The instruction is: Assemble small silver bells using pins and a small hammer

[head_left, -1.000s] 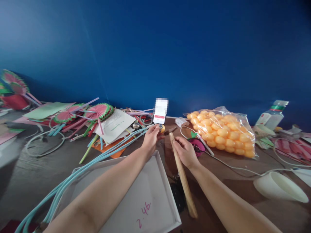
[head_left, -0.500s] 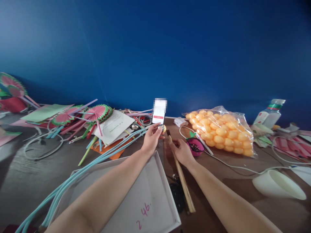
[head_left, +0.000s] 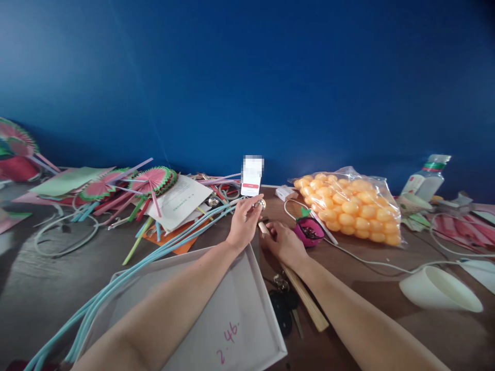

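Note:
My left hand (head_left: 243, 223) pinches a small round metallic bell-like piece (head_left: 261, 204) at its fingertips, just past the far corner of a white tray (head_left: 270, 304). My right hand (head_left: 283, 242) is closed round a wooden stick (head_left: 307, 300) that slopes from under my wrist toward the table's near edge. The two hands almost touch. A bundle of light-blue tubes (head_left: 127, 273) runs past the left hand's wrist and over the tray.
A clear bag of orange balls (head_left: 348, 208) lies right of the hands, a pink pouch (head_left: 308, 231) beside them. Paper fans, straws and papers (head_left: 154, 190) crowd the far left. A white cup (head_left: 439, 289) lies on its side at right. Keys (head_left: 284, 304) lie by the tray.
My right hand has slid along the stick to its far end, and the stick has swung lower and more to the right. The left hand stays put with its small piece.

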The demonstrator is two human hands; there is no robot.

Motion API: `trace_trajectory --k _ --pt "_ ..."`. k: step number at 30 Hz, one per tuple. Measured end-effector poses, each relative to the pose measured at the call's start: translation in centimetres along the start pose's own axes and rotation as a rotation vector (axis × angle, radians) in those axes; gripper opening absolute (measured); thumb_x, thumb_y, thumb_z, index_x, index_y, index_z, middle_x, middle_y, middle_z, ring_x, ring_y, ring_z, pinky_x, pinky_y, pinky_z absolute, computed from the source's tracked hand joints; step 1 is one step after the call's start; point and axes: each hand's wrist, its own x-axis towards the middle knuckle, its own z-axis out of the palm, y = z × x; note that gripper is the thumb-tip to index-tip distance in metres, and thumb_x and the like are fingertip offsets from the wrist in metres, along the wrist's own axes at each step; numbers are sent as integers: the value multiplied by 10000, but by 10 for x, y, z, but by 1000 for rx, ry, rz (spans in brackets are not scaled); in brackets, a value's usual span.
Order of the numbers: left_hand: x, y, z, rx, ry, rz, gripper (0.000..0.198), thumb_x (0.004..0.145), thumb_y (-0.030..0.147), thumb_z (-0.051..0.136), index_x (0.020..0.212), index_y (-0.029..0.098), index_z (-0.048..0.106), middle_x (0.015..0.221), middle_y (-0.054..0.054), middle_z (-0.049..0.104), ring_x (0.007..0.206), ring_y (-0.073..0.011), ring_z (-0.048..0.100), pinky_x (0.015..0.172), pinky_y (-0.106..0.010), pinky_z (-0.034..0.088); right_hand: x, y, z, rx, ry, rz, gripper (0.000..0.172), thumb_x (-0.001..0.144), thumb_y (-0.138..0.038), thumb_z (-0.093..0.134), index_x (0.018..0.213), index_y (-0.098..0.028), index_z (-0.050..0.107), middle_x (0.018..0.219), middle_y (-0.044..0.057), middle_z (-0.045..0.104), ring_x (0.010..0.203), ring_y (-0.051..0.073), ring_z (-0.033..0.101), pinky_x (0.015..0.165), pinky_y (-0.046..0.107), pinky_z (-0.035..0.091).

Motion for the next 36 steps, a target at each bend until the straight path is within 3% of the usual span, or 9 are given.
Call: trace_trajectory --k 7,12,19,22,28,36 --pt "1 -2 1 -26 17 -19 334 848 409 607 1127 238 672 1176 -94 530 833 -140 609 740 -289 568 -5 -1 0 -91 8 -15 259 866 -371 552 1084 -245 610 994 71 660 835 218 642 590 280 381" --pt "1 -1 2 -94 12 -78 318 832 387 633 1100 218 660 1112 -85 589 771 -129 622 740 -292 561 -4 2 1 -81 48 -117 271 882 -337 535 1129 -240 592 1048 82 636 859 215 636 631 289 436" --pt "2 2 2 -72 -26 -104 333 834 398 626 1116 225 664 1088 -81 646 860 -162 632 759 -270 543 -2 0 -2 91 324 -292 415 904 -388 522 1273 -199 494 1126 123 606 1020 252 587 871 388 489" --pt "2 5 1 -37 -61 -100 347 828 385 638 1139 233 671 1098 -75 658 849 -165 636 777 -278 535 -2 -1 -3 170 321 -309 455 901 -413 539 1299 -204 471 1158 123 594 1064 253 573 902 393 488" --pt "-1 10 -1 130 -132 5 312 860 362 600 1141 252 681 1161 -71 660 1027 -195 612 932 -300 468 1 3 -3 284 275 -265 403 879 -473 574 1169 -194 556 1090 108 632 1027 251 592 883 386 487" --pt "-4 11 2 120 -181 6 305 856 376 600 1115 229 669 1142 -81 665 1040 -202 615 881 -279 481 3 3 -4 351 301 -236 405 868 -477 581 1163 -199 571 1039 86 649 905 221 605 819 358 484"
